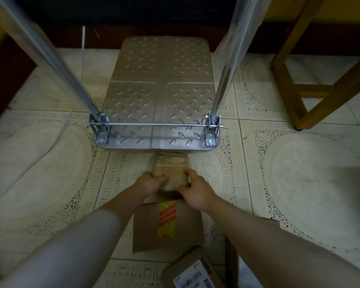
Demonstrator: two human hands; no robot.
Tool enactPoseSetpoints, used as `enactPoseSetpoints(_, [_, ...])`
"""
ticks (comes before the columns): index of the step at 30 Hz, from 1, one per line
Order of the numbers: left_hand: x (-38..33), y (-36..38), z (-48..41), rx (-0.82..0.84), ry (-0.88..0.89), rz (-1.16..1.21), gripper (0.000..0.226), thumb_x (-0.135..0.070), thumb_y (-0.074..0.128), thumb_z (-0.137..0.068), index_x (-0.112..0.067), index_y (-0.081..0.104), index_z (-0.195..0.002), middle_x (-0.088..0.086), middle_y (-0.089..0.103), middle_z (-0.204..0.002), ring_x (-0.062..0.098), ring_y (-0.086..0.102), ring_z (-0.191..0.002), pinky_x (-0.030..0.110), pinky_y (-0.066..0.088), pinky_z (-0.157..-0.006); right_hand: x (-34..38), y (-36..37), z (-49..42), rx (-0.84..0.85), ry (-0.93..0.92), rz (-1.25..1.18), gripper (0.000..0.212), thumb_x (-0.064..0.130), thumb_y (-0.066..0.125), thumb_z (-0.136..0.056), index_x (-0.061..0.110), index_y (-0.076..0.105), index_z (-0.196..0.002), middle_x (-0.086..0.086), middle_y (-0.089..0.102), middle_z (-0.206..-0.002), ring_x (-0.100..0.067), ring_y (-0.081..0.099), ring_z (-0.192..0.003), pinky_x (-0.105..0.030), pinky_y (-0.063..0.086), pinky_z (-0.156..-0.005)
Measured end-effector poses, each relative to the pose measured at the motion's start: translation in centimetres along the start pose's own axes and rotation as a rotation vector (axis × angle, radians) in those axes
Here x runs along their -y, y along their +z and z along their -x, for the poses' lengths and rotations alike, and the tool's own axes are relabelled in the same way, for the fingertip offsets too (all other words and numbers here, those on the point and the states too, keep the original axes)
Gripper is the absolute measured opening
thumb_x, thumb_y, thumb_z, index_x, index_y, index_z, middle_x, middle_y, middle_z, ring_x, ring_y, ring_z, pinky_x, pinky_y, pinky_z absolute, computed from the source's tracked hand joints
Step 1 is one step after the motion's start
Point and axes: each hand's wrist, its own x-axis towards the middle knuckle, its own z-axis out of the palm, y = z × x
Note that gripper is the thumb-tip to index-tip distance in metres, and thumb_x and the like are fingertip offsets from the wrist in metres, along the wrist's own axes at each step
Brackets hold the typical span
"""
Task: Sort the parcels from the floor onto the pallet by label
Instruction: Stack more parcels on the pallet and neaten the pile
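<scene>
A small brown parcel wrapped in clear tape point(170, 168) is held just in front of the metal platform trolley point(160, 84), close to its near edge. My left hand point(151, 182) grips the parcel's left side and my right hand point(192, 189) grips its right side. Below my hands a flat cardboard parcel with a yellow and red tape strip point(168, 225) lies on the floor. A third cardboard parcel with a white barcode label point(192, 271) lies at the bottom edge of the view.
The trolley's two handle tubes point(224, 80) rise on either side toward me, joined by a cross rod point(154, 125). A wooden stool or table frame point(312, 84) stands at the right. Patterned floor tiles point(299, 173) surround the trolley; a dark wall runs behind it.
</scene>
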Motion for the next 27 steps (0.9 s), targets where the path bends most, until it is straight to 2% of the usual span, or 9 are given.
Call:
enactPoseSetpoints(2, [0.3, -0.3, 0.7, -0.01, -0.017, 0.058, 0.066, -0.046, 0.063, -0.084, -0.01, 0.037, -0.133, 0.012, 0.051, -0.125, 0.026, 0.053, -0.102, 0.036, 0.045, -0.079, 0.6, 0.3, 0.7, -0.005, 0.002, 0.008, 0.063, 0.04, 0.056, -0.091, 0.024, 0.029, -0.146, -0.011, 0.047, -0.124, -0.028, 0.054, -0.108, -0.032, 0.045, -0.088])
enactPoseSetpoints(6, [0.2, -2.0, 4.0, 0.015, -0.068, 0.32, 0.052, -0.037, 0.063, -0.085, -0.02, 0.03, -0.12, 0.002, 0.054, -0.103, 0.021, 0.055, -0.087, 0.035, 0.043, -0.067, 2.8, 0.8, 3.3, -0.006, 0.02, -0.1, 0.058, 0.036, 0.056, -0.092, 0.023, 0.032, -0.143, -0.01, 0.05, -0.125, -0.026, 0.058, -0.104, -0.041, 0.051, -0.091])
enactPoseSetpoints(10, [-1.0, -5.3, 10.1, -0.004, -0.093, 0.449, 0.044, -0.03, 0.063, -0.086, -0.026, 0.03, -0.115, 0.003, 0.056, -0.1, 0.022, 0.062, -0.083, 0.032, 0.052, -0.059, 6.5, -0.4, 8.1, -0.046, 0.087, -0.209, 0.059, 0.037, 0.055, -0.092, 0.024, 0.029, -0.143, -0.007, 0.06, -0.11, -0.019, 0.063, -0.085, -0.029, 0.052, -0.065])
enactPoseSetpoints(11, [-1.5, -6.2, 12.3, -0.001, -0.093, 0.484, 0.044, -0.028, 0.063, -0.087, -0.03, 0.029, -0.115, 0.001, 0.055, -0.1, 0.022, 0.062, -0.084, 0.031, 0.053, -0.058, 7.7, -1.1, 9.7, -0.059, 0.107, -0.239, 0.063, 0.038, 0.056, -0.092, 0.023, 0.026, -0.145, -0.007, 0.06, -0.113, -0.019, 0.063, -0.088, -0.029, 0.052, -0.067])
enactPoseSetpoints(14, [-3.8, -9.1, 19.9, 0.038, -0.06, 0.595, 0.051, -0.021, 0.061, -0.089, -0.038, 0.027, -0.123, -0.006, 0.056, -0.099, 0.021, 0.064, -0.084, 0.027, 0.053, -0.051, 12.3, -4.6, 14.9, -0.033, 0.194, -0.319, 0.079, 0.046, 0.059, -0.089, 0.027, 0.014, -0.151, -0.011, 0.043, -0.141, -0.028, 0.055, -0.116, -0.037, 0.048, -0.091])
enactPoseSetpoints(15, [-4.9, -10.0, 22.7, 0.054, -0.049, 0.616, 0.055, -0.018, 0.06, -0.09, -0.037, 0.028, -0.13, -0.006, 0.057, -0.1, 0.02, 0.065, -0.083, 0.027, 0.053, -0.05, 14.1, -6.1, 16.9, 0.002, 0.222, -0.363, 0.082, 0.049, 0.059, -0.088, 0.03, 0.011, -0.152, -0.009, 0.042, -0.144, -0.028, 0.055, -0.117, -0.038, 0.049, -0.091])
enactPoseSetpoints(17, [-7.5, -12.3, 28.6, 0.083, -0.022, 0.615, 0.062, -0.013, 0.058, -0.091, -0.03, 0.027, -0.141, -0.007, 0.06, -0.1, 0.016, 0.069, -0.077, 0.026, 0.053, -0.052, 18.0, -9.5, 21.4, 0.067, 0.233, -0.44, 0.08, 0.05, 0.057, -0.089, 0.035, 0.008, -0.151, -0.004, 0.052, -0.135, -0.02, 0.061, -0.102, -0.029, 0.053, -0.073])
enactPoseSetpoints(20, [-11.6, -16.0, 37.6, 0.148, 0.041, 0.618, 0.064, -0.012, 0.057, -0.092, -0.028, 0.024, -0.145, -0.005, 0.061, -0.108, 0.012, 0.07, -0.077, 0.026, 0.054, -0.055, 23.8, -14.8, 28.9, 0.081, 0.17, -0.408, 0.073, 0.047, 0.057, -0.09, 0.039, 0.013, -0.149, 0.003, 0.061, -0.116, -0.009, 0.061, -0.079, -0.018, 0.043, -0.05])
enactPoseSetpoints(27, [-19.5, -23.6, 56.2, 0.172, 0.182, 0.559, 0.056, -0.016, 0.062, -0.088, -0.036, 0.027, -0.128, -0.001, 0.056, -0.112, 0.017, 0.067, -0.085, 0.028, 0.053, -0.054, 34.4, -24.8, 45.9, 0.05, 0.02, -0.458, 0.073, 0.042, 0.057, -0.092, 0.045, 0.01, -0.148, 0.001, 0.052, -0.132, -0.022, 0.065, -0.097, -0.033, 0.053, -0.059])
